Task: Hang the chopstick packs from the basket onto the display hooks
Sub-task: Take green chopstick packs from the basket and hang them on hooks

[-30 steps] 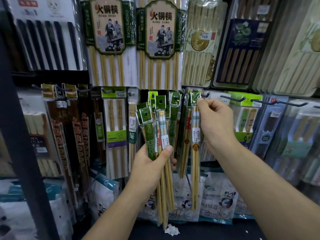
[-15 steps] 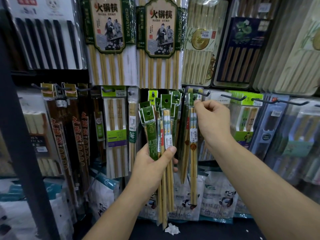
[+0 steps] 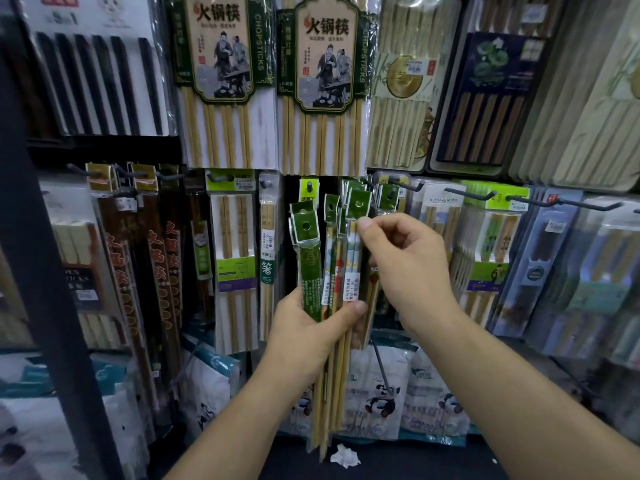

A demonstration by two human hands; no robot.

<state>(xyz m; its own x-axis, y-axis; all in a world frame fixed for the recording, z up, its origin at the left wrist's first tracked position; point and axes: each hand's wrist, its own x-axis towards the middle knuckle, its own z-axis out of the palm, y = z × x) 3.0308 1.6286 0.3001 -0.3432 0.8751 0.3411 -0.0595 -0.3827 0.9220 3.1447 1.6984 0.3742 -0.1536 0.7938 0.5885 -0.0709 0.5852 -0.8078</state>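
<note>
While the bundle of chopstick packs point(image 3: 310, 271) is being gripped at its middle by the left hand point(image 3: 304, 330) in the lower centre of the frame, with the fingers curled round it and the thumb pressed across the front, its green header cards are being fanned upward toward the display. Just to the right, a single pack point(image 3: 354, 258) at the right edge of the bundle is being pinched just under its green header point(image 3: 358, 204) between thumb and forefinger of the right hand point(image 3: 408, 268), the other fingers being curled. The step in hand is judged to be the singling out of one pack from the bundle, not yet the hanging itself. Further right and slightly higher, a display hook point(image 3: 407, 184) is being occupied by hanging packs point(image 3: 388, 199) with like green headers, and it is taken as the likely target. The next move is thought to call for the pinched pack to be drawn free of the others, lifted, and the hole in its header lined up with the upturned hook tip before being slid back. The basket is not being shown.
</note>
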